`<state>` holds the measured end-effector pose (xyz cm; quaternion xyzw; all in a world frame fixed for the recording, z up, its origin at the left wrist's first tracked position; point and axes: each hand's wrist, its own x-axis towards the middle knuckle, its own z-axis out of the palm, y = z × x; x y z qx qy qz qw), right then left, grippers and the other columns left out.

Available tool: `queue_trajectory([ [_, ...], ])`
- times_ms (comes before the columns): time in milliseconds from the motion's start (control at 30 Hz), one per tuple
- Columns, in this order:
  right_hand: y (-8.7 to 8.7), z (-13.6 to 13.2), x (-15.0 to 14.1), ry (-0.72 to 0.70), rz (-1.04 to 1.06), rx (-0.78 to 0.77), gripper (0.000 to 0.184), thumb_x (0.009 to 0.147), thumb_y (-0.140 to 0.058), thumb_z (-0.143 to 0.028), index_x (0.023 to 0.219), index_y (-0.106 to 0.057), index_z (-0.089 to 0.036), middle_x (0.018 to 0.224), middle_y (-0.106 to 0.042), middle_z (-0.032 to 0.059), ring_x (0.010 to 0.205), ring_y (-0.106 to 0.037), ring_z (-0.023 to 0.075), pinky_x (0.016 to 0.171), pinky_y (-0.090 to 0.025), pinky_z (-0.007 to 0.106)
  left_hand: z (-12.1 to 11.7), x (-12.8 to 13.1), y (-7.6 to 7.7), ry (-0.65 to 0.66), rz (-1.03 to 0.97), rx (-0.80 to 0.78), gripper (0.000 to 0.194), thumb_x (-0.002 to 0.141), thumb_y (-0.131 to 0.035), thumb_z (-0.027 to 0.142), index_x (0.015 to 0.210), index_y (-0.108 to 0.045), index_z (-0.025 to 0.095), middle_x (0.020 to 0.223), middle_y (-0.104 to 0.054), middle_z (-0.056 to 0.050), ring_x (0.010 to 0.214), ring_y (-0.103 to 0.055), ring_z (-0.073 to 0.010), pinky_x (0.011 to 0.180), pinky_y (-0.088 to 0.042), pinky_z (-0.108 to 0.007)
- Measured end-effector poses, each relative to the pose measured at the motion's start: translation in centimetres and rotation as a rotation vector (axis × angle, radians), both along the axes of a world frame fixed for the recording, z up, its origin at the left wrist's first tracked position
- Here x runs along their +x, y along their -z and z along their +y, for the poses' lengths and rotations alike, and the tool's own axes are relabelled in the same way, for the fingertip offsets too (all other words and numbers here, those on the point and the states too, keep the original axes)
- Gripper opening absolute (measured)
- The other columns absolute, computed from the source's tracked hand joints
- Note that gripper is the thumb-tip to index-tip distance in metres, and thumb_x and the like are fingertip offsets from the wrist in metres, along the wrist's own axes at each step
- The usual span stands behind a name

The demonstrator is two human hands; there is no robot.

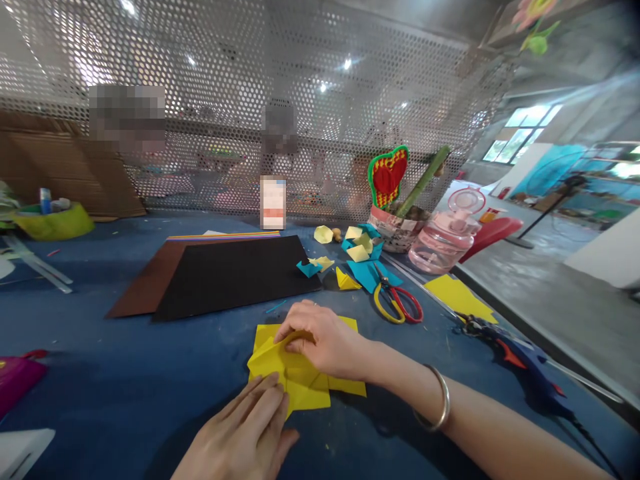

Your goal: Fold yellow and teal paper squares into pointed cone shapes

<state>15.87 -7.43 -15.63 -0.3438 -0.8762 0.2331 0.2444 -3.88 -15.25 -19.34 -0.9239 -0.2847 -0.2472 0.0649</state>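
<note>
Yellow paper (307, 393) lies in front of me, with a raised, partly folded piece on top of flatter sheets. My right hand (320, 340) reaches in from the right, a bangle on its wrist, and pinches the raised fold between thumb and fingers. On the near left edge of the folded piece rests my left hand (250, 420), its fingers stretched out flat and close together. Beyond the hands are a small folded yellow piece (347, 279), a small blue folded piece (309, 269) and red-and-yellow-handled scissors (397, 303).
Black paper (235, 273) overlaps brown paper (135, 287) at the left back. A glue gun (525, 367), a pink bottle (443, 240) and another yellow sheet (460, 299) are at right. Blue-and-cream folded paper (360, 243) stands near a plant pot (400, 230). A perforated metal screen (215, 80) borders the back.
</note>
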Motion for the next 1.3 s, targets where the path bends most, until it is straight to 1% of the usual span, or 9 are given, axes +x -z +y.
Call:
queue_trajectory([
  [200,0.4,0.1,0.1,-0.066,0.11,-0.006,0.022,0.077,-0.058,0.002,0.077,-0.063,-0.019,0.094,-0.068,0.0017,0.093,-0.062,0.015,0.087,-0.047,0.03,0.1,-0.2,0.0,0.011,0.03,-0.002,0.032,0.094,-0.037,0.014,0.106,-0.067,0.016,0.098,-0.076,-0.005,0.102,-0.069,-0.0217,0.087,-0.059,-0.033],
  [367,0.4,-0.2,0.1,-0.013,0.028,-0.055,0.022,0.079,-0.059,-0.001,0.092,-0.063,-0.019,0.093,-0.071,0.0015,0.088,-0.063,0.0149,0.081,-0.048,0.027,0.0,-0.1,0.0,-0.006,0.024,0.018,0.031,0.094,-0.039,0.015,0.105,-0.068,0.017,0.1,-0.076,-0.004,0.1,-0.07,-0.0214,0.086,-0.059,-0.032],
  [467,0.7,-0.5,-0.1,-0.013,0.043,-0.017,0.017,0.079,-0.062,-0.003,0.088,-0.063,-0.017,0.092,-0.071,0.0025,0.088,-0.064,0.0149,0.082,-0.048,0.026,0.1,0.1,-0.3,-0.017,-0.011,0.034,0.036,0.095,-0.034,0.013,0.1,-0.069,0.017,0.094,-0.076,-0.004,0.095,-0.072,-0.0195,0.083,-0.06,-0.029],
  [600,1.3,-0.9,-0.3,-0.037,0.062,0.04,0.013,0.081,-0.06,-0.003,0.083,-0.062,-0.015,0.095,-0.072,0.0055,0.091,-0.064,0.0162,0.084,-0.049,0.027,0.2,-0.1,-0.2,-0.076,-0.007,0.053,0.043,0.099,-0.027,0.018,0.099,-0.07,0.017,0.097,-0.076,-0.005,0.091,-0.072,-0.0186,0.081,-0.06,-0.029],
  [800,2.0,-1.0,-0.2,-0.076,0.079,0.174,0.013,0.084,-0.056,-0.005,0.085,-0.063,-0.015,0.086,-0.073,0.0047,0.084,-0.066,0.0163,0.075,-0.05,0.026,0.1,-0.5,0.6,-0.148,-0.013,0.173,0.034,0.099,-0.037,0.02,0.102,-0.071,0.019,0.103,-0.076,-0.005,0.095,-0.071,-0.0214,0.086,-0.058,-0.037],
  [900,2.2,-1.0,-0.2,-0.088,0.081,0.238,0.015,0.086,-0.052,-0.007,0.085,-0.063,-0.017,0.088,-0.074,0.0051,0.085,-0.066,0.0161,0.078,-0.05,0.028,0.0,-0.5,0.5,-0.155,-0.015,0.174,0.033,0.098,-0.039,0.02,0.101,-0.071,0.019,0.1,-0.076,-0.005,0.091,-0.072,-0.0213,0.086,-0.058,-0.038],
  [1067,2.2,-1.2,-0.2,-0.072,0.082,0.215,0.015,0.086,-0.053,-0.007,0.086,-0.063,-0.017,0.089,-0.073,0.0054,0.084,-0.065,0.0157,0.077,-0.051,0.027,0.0,-0.8,-0.1,-0.105,0.075,0.127,0.029,0.096,-0.042,0.018,0.104,-0.07,0.018,0.102,-0.074,-0.006,0.095,-0.07,-0.022,0.09,-0.056,-0.039],
  [1200,2.3,-1.2,-0.1,-0.055,0.069,0.222,0.014,0.086,-0.053,-0.007,0.086,-0.062,-0.018,0.087,-0.072,0.0044,0.084,-0.065,0.0156,0.077,-0.049,0.026,0.3,-0.7,-0.6,-0.093,0.008,0.122,0.027,0.096,-0.042,0.02,0.096,-0.068,0.015,0.093,-0.073,-0.007,0.085,-0.07,-0.0234,0.077,-0.059,-0.038],
  [1300,2.4,-1.2,0.0,-0.047,0.05,0.234,0.014,0.084,-0.054,-0.006,0.088,-0.061,-0.017,0.085,-0.07,0.0046,0.08,-0.064,0.016,0.074,-0.047,0.026,1.1,-0.5,-1.0,-0.132,-0.042,0.05,0.02,0.094,-0.043,0.016,0.095,-0.063,0.015,0.09,-0.07,-0.007,0.077,-0.068,-0.0232,0.067,-0.058,-0.039],
])
